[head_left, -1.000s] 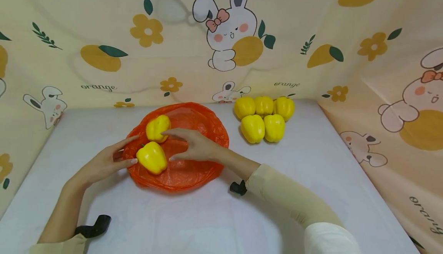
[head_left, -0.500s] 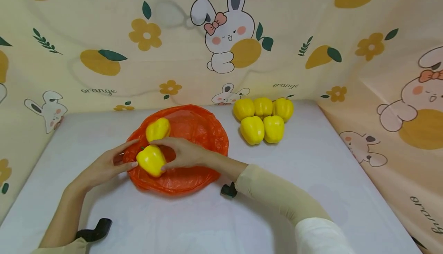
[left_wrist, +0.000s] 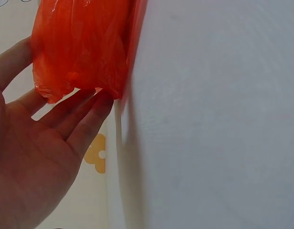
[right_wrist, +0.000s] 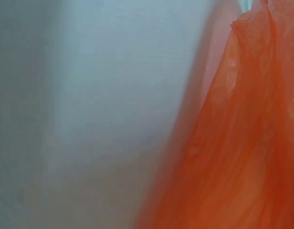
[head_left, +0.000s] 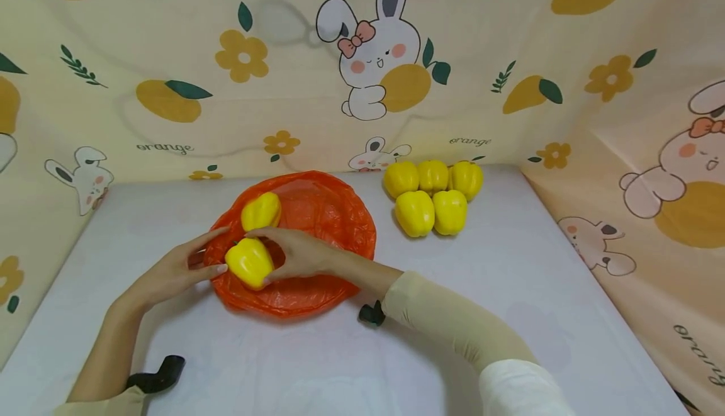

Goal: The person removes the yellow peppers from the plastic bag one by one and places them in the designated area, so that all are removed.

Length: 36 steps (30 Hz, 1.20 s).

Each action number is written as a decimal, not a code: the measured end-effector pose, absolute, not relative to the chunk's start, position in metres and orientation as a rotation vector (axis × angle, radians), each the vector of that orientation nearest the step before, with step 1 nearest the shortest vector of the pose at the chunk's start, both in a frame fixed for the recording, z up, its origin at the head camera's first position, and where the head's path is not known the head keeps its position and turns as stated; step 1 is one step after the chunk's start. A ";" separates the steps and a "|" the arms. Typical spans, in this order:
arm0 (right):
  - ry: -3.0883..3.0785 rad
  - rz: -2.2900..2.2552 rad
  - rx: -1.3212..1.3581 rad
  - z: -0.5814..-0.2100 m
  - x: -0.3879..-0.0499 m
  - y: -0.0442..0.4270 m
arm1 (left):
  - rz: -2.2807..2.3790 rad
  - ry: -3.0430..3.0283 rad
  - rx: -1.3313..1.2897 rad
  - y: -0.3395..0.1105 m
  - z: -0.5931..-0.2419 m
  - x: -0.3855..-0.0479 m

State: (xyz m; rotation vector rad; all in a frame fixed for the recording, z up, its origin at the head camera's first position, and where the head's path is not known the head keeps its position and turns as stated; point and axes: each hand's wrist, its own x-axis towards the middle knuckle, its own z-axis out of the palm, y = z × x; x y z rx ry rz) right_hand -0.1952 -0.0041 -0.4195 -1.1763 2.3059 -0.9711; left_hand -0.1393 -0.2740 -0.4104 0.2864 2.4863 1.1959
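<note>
An orange-red plastic bag (head_left: 325,214) lies spread wide on the table with two yellow bell peppers inside. My right hand (head_left: 300,253) reaches over its rim and holds the nearer bell pepper (head_left: 248,262), thumb on the near side and fingers on the far side. The farther bell pepper (head_left: 260,211) lies just behind, on its side. At the bag's left edge my left hand (head_left: 175,272) touches the plastic with fairly straight fingers. In the left wrist view, the fingers (left_wrist: 89,124) lie against the bag's outer wall. The right wrist view shows only bag and table; the right hand is hidden there.
Several yellow bell peppers (head_left: 415,213) stand in two rows at the back right of the white table (head_left: 317,365). A cloth with rabbits and fruit (head_left: 272,101) hangs behind and along the sides. Dark wrist mounts (head_left: 158,375) show at both wrists.
My right hand has moved left and toward me, from over the bag's middle onto the nearer bell pepper, which it now holds. The left hand has stayed at the bag's edge.
</note>
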 end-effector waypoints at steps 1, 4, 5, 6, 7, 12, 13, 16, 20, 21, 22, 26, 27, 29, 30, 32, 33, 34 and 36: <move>2.307 -0.973 -1.174 -0.419 -0.195 -0.003 | 1.198 2.483 0.287 -0.274 -0.410 -0.140; 2.293 -0.993 -1.171 -0.418 -0.195 0.001 | 1.207 2.478 0.292 -0.274 -0.410 -0.140; 2.287 -1.007 -1.168 -0.417 -0.195 0.003 | 1.214 2.476 0.293 -0.274 -0.410 -0.141; 2.279 -1.025 -1.166 -0.416 -0.195 0.005 | 1.217 2.475 0.293 -0.274 -0.410 -0.140; 2.265 -1.047 -1.162 -0.415 -0.195 0.008 | 1.219 2.475 0.291 -0.274 -0.410 -0.140; 2.227 -1.149 -1.102 -0.412 -0.195 0.024 | 1.233 2.456 0.280 -0.274 -0.410 -0.139; 2.226 -1.161 -1.086 -0.413 -0.195 0.028 | 1.237 2.452 0.281 -0.273 -0.410 -0.139; 2.234 -1.179 -1.051 -0.414 -0.197 0.037 | 1.246 2.437 0.275 -0.272 -0.412 -0.139; 2.274 -1.180 -1.023 -0.411 -0.200 0.048 | 1.234 2.444 0.285 -0.273 -0.413 -0.141; 2.290 -1.174 -1.017 -0.409 -0.201 0.051 | 1.229 2.449 0.291 -0.274 -0.413 -0.141; 2.305 -1.171 -1.017 -0.408 -0.202 0.054 | 1.221 2.453 0.293 -0.274 -0.412 -0.142; 2.350 -1.154 -1.027 -0.405 -0.205 0.067 | 1.196 2.457 0.283 -0.274 -0.411 -0.142; 2.352 -1.158 -1.027 -0.405 -0.206 0.071 | 1.192 2.456 0.278 -0.274 -0.411 -0.142; 2.350 -1.172 -1.013 -0.404 -0.208 0.078 | 1.189 2.450 0.273 -0.274 -0.411 -0.143; 2.348 -1.184 -1.002 -0.403 -0.208 0.081 | 1.189 2.447 0.274 -0.274 -0.411 -0.143; 2.361 -1.198 -0.978 -0.401 -0.209 0.088 | 1.189 2.443 0.280 -0.274 -0.412 -0.143; 2.361 -1.210 -0.967 -0.400 -0.210 0.091 | 1.188 2.443 0.285 -0.273 -0.412 -0.143; 2.361 -1.221 -0.955 -0.399 -0.210 0.094 | 1.184 2.445 0.290 -0.273 -0.411 -0.143; 2.360 -1.239 -0.948 -0.397 -0.211 0.099 | 1.180 2.449 0.298 -0.273 -0.411 -0.144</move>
